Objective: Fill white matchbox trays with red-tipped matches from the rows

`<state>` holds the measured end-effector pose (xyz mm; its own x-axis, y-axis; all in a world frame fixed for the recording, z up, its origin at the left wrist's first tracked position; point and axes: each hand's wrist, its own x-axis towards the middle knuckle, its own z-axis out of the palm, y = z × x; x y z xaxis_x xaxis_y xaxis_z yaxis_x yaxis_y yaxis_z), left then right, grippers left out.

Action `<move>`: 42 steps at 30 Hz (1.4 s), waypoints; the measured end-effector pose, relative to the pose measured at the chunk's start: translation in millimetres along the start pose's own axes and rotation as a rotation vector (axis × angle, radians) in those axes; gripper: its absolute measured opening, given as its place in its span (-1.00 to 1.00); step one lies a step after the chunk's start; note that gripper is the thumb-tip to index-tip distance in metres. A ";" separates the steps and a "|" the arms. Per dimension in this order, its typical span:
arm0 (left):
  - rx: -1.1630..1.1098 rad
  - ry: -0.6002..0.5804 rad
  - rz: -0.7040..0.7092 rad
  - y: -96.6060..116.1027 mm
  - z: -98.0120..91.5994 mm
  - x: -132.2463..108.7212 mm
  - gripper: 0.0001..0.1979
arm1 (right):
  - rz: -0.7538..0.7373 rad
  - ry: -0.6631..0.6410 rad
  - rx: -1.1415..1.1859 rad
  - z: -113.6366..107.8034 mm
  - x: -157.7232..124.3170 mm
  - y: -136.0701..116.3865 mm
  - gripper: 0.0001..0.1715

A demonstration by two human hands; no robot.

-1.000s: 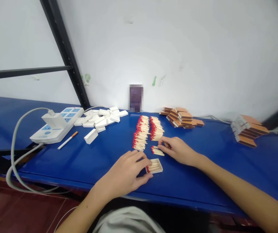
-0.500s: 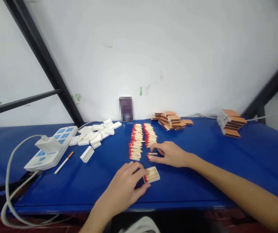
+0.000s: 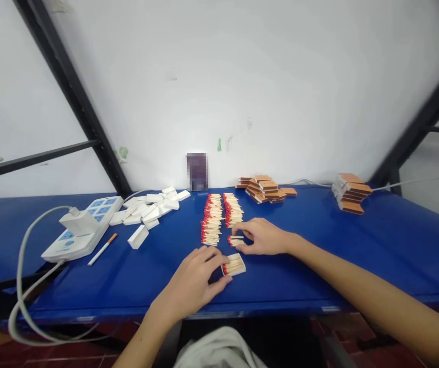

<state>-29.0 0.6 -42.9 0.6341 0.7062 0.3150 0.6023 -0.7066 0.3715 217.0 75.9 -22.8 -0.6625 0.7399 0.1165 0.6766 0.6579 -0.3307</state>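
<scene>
Hands are keeping their earlier grips: left hand (image 3: 198,280) pinching the match tray (image 3: 235,265), right hand (image 3: 264,236) pinching a small match bundle (image 3: 235,240).

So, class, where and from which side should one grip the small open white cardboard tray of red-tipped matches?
Pinch the small open white cardboard tray across its two long walls, from above: it lies flat, open-topped, matches lengthwise. The left hand holds its left end.

The pale wooden matchsticks with matt red heads (image 3: 212,225) lie on a smooth, slightly glossy blue table covering (image 3: 319,245). The small white tray (image 3: 235,266) looks like matt cardboard, and the white power strip (image 3: 83,227) is glossy plastic.
</scene>
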 end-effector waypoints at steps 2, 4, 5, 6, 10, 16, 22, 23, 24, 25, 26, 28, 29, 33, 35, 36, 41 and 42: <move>0.006 -0.006 -0.016 0.9 -0.9 -0.6 -0.83 | -0.019 -0.004 0.013 0.8 -0.9 -0.5 -0.77; 0.011 -0.011 -0.024 1.2 -1.4 -1.1 -0.81 | -0.029 -0.013 0.022 2.3 -1.3 -0.6 -0.78; 0.012 -0.011 -0.027 1.3 -1.5 -1.3 -0.80 | -0.032 -0.014 0.027 3.2 -1.4 -0.6 -0.79; 0.011 -0.011 -0.031 1.3 -1.5 -1.4 -0.79 | -0.034 -0.013 0.030 4.0 -1.3 -0.5 -0.79; -0.002 -0.001 -0.047 1.5 -1.6 -1.6 -0.73 | -0.035 0.008 0.044 6.0 -0.5 -0.6 -0.75; -0.004 -0.021 -0.049 1.4 -1.3 -1.6 -0.75 | -0.017 0.009 0.076 10.1 1.3 2.8 -0.71; -0.005 -0.028 -0.053 -0.1 -0.2 -2.5 -0.75 | -0.022 0.070 0.063 16.1 4.5 6.4 -0.79; -0.006 -0.032 -0.052 -0.3 -0.1 -2.4 -0.75 | -0.020 0.072 0.062 16.1 4.6 6.7 -0.81; -0.007 -0.034 -0.051 -0.3 -0.2 -2.2 -0.74 | -0.016 0.070 0.061 15.9 4.7 7.0 -0.82; -0.007 -0.035 -0.051 -0.1 -0.2 -1.9 -0.74 | -0.012 0.063 0.063 15.4 4.7 7.2 -0.83; -0.006 -0.036 -0.052 0.1 -0.4 -1.6 -0.74 | -0.009 0.052 0.067 14.7 4.7 7.3 -0.84; -0.004 -0.040 -0.053 0.6 -0.7 -0.8 -0.74 | -0.002 0.031 0.075 13.2 4.7 7.5 -0.83; -0.004 -0.042 -0.051 0.8 -0.8 -0.5 -0.73 | 0.003 0.025 0.078 12.6 4.8 7.5 -0.82; -0.005 -0.046 -0.040 -0.3 -0.8 -0.1 -0.72 | 0.011 0.030 0.076 12.0 5.1 6.6 -0.83; -0.009 -0.043 -0.044 -1.3 -0.6 -0.1 -0.73 | 0.005 0.040 0.072 12.7 5.0 6.0 -0.84; -0.010 -0.038 -0.047 -1.7 -0.5 0.1 -0.74 | 0.003 0.044 0.072 13.1 4.8 5.7 -0.85; -0.005 -0.032 -0.047 -0.9 -0.3 1.0 -0.72 | 0.018 0.054 0.080 14.4 4.6 6.6 -0.84; -0.003 -0.033 -0.046 -0.5 -0.4 1.1 -0.71 | 0.018 0.054 0.083 14.3 4.7 7.0 -0.83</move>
<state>-28.8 1.8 -42.4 0.6216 0.7358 0.2687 0.6298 -0.6735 0.3871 214.0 82.0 -38.0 -0.6304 0.7598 0.1592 0.6580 0.6318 -0.4098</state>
